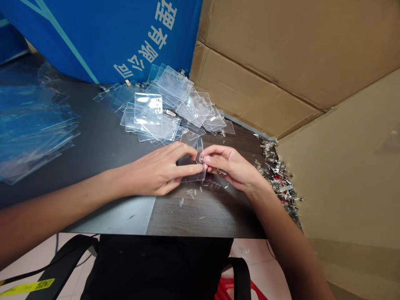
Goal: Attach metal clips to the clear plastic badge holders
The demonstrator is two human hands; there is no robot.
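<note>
Near the table's front, my left hand [170, 168] grips a clear plastic badge holder [194, 177], thumb and fingers at its slotted edge. My right hand [229, 164] is closed, its thumb and forefinger pinched against that same edge, by the slot. A small shiny metal badge clip [221, 171] shows under its curled fingers; the rest of the clip is hidden. Just beyond my hands lies a loose pile of clear badge holders [148, 109], some with metal clips on them. Small clear plastic bits [190, 191] are scattered below my hands.
A heap of metal clips [283, 183] lies along the right edge, against a cardboard wall [343, 175]. More clear plastic sleeves [31, 129] are stacked at the left. A blue panel with white characters [125, 33] and a cardboard box [243, 83] stand behind the dark table [103, 129].
</note>
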